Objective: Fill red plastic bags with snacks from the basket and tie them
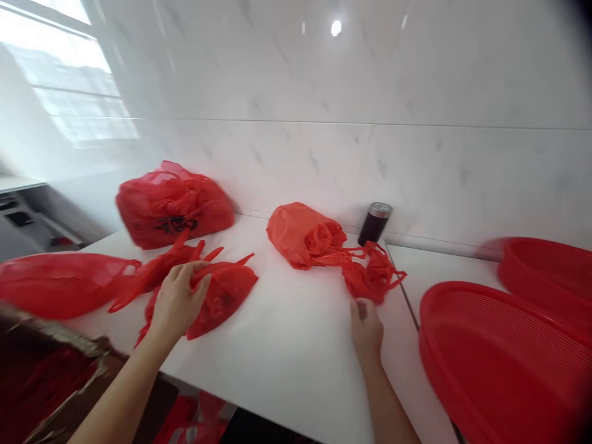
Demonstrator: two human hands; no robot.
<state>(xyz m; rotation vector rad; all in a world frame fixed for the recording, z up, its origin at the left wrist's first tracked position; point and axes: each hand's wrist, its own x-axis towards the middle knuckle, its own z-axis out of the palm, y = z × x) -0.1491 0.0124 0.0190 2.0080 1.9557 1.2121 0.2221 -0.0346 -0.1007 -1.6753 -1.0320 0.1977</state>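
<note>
My left hand [180, 299] is closed, its curled fingers and thumb on the top of a knotted red plastic bag [226, 299] at the left of the white counter. Dark contents show faintly through that bag. On the right, my right hand [367, 327] pinches the lower edge of a crumpled red plastic bag [370, 274] with loose handles. Its top reaches toward a fuller orange-red bag [296, 231] lying behind it; I cannot tell whether the two are joined. A dark tumbler [374, 225] with a metallic rim stands just behind, near the wall.
A large stuffed red bag [185, 206] sits at the back left, and a long red bag [60, 280] lies at the left edge. A torn cardboard box [87, 357] is at the lower left. Red plastic baskets [490, 357] occupy the right. A tiled wall [314, 148] bounds the counter [287, 345].
</note>
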